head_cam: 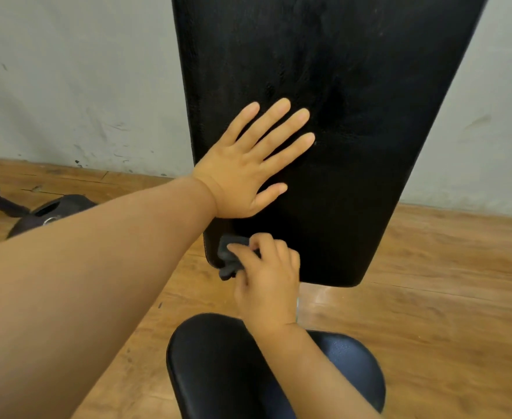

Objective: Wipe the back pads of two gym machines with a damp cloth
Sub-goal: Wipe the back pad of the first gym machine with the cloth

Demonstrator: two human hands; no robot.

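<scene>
Here my left hand (pixel 242 170) lies flat, fingers spread, on the firm back pad (pixel 354 101); my right hand (pixel 266 273) bunches the soft, limp cloth (pixel 229 261) at its lower-left corner.

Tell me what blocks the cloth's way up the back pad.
The left hand lies flat on the back pad, directly above the cloth that the right hand grips at the pad's lower left corner.
</scene>
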